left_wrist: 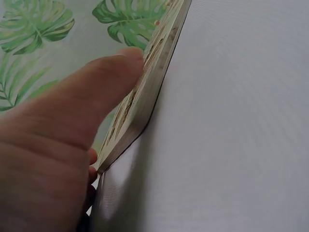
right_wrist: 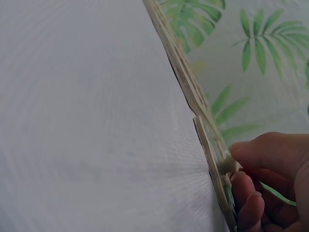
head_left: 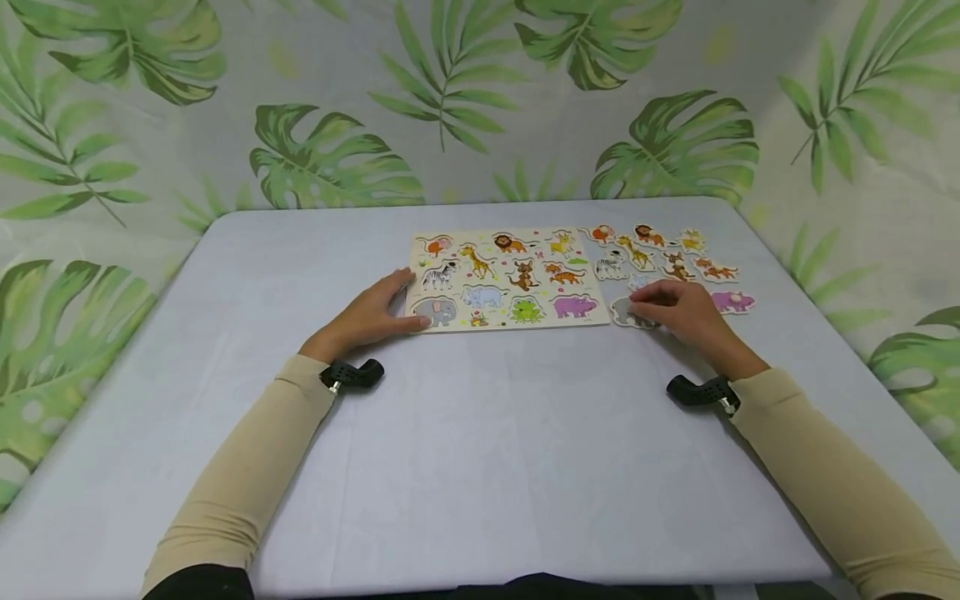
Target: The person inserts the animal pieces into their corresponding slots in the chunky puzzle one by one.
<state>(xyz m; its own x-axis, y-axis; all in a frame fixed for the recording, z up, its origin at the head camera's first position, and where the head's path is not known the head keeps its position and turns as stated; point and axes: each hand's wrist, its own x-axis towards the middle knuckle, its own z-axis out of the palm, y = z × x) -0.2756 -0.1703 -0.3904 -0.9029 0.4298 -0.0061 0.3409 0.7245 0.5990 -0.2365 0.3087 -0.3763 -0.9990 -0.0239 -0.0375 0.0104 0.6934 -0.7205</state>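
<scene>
A wooden animal puzzle board [head_left: 491,321] lies flat on the table, with printed animals in its recesses. At its left edge my left hand [head_left: 366,312] rests with extended fingers, the thumb on the front left corner; the left wrist view shows this thumb [left_wrist: 113,72] on the board's top. To the right of the board, my right hand [head_left: 690,315] pinches the pale knob [right_wrist: 228,165] of a grey elephant puzzle piece [head_left: 624,313] between thumb and fingers. That piece lies beside the board's front right corner, partly covered by the fingers.
More animal pieces lie right of the board, among them a lion [head_left: 649,235], a zebra [head_left: 611,265], a giraffe [head_left: 636,252], a tiger [head_left: 716,270] and a purple hippo [head_left: 732,302]. A white cloth [head_left: 480,467] covers the table; a leaf-patterned curtain [head_left: 480,100] hangs behind.
</scene>
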